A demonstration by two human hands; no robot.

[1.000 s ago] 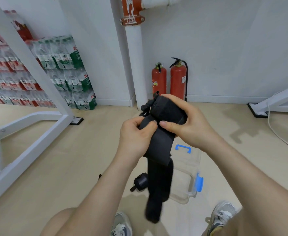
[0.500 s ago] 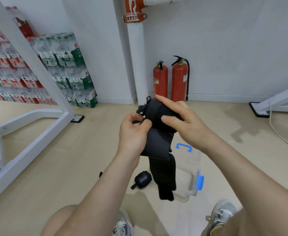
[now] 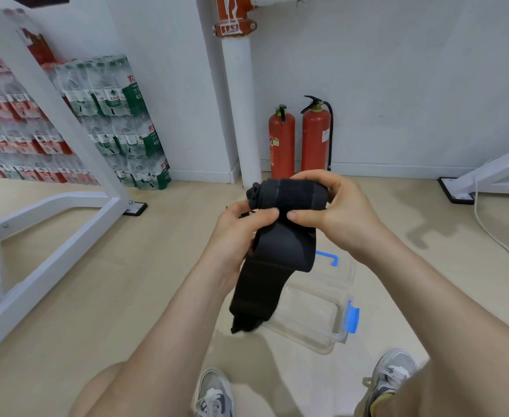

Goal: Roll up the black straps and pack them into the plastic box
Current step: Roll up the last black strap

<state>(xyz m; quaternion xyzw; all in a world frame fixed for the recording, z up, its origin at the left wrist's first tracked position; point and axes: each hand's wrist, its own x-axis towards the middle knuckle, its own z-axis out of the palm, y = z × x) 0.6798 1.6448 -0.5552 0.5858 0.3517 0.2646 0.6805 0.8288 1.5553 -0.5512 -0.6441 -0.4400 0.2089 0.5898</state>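
While both hands (image 3: pixel 292 218) pinch roll, black strap (image 3: pixel 277 254) tail dangles below.

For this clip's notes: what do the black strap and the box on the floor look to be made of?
Black strap: seems a soft woven or elastic fabric, matte; it bends into a roll between the hands and hangs limp below, with a stitched seam across it.

Box: clear, glossy hard plastic; the floor shows through its walls. Its handle and latch are opaque blue, probably plastic too.

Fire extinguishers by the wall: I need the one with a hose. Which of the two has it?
The right extinguisher, the taller of the pair: a black hose curves down its right side. The left extinguisher shows none.
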